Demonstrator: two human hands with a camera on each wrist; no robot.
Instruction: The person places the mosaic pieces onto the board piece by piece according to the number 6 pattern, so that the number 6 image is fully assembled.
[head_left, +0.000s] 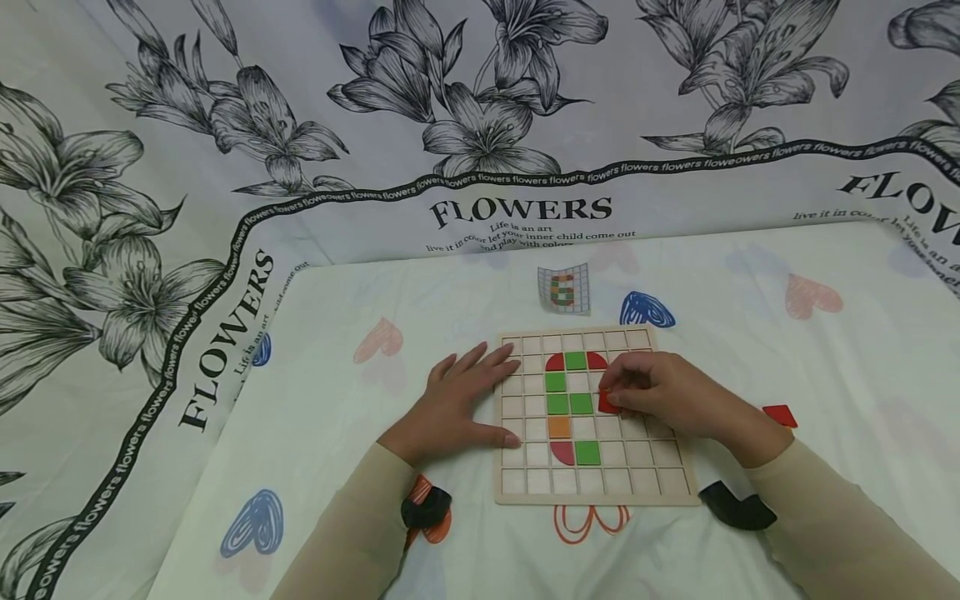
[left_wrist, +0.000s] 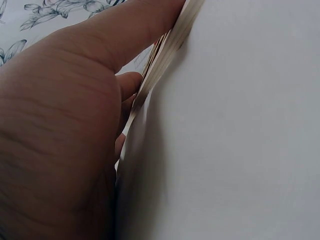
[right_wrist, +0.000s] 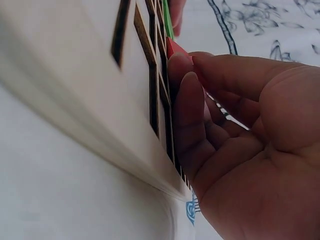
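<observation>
A wooden grid board point(head_left: 536, 481) lies on the bed-like white cloth, with green squares, an orange square point(head_left: 559, 427) and red rounded-corner tiles set in its cells. My left hand point(head_left: 461, 408) rests at the board's left edge, fingers spread and straight, thumb on the rim. Over the middle of the grid, my right hand point(head_left: 663, 392) pinches a red tile point(head_left: 607, 403) between thumb and fingers, just right of a green square point(head_left: 581, 403). In the right wrist view, the red tile point(right_wrist: 179, 49) stands tilted at the board's surface; its full shape is hidden by the fingers.
Behind the board lies a small printed card point(head_left: 564, 289) with a coloured grid pattern. Another red piece point(head_left: 781, 415) lies on the cloth beside my right wrist. Black straps point(head_left: 738, 507) show near both forearms. A flower-printed cloth hangs at the back and left.
</observation>
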